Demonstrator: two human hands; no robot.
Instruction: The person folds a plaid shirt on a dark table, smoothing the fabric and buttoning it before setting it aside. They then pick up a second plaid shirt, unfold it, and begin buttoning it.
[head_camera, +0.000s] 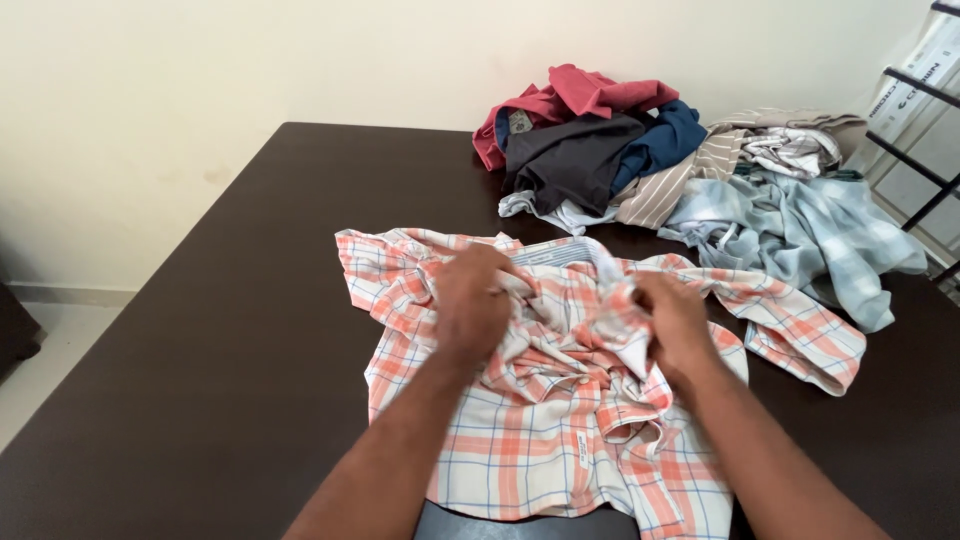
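Shirt: an orange-and-white checked shirt (545, 440) is spread, rumpled, at lower centre of the frame on the dark table (230, 330).
Left hand (472, 305): closed on bunched fabric near the collar, centre frame.
Right hand (675, 325): clenched on the front edge, just right of centre.
Pile: mixed clothes (640, 160) are heaped at upper right.

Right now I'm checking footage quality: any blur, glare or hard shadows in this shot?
Head view: light is soft and even, with only faint shadows under the plaid shirt; the dark table shows a dull sheen, no harsh glare; the left hand and right hand look slightly soft; the clothes pile stays reasonably sharp.
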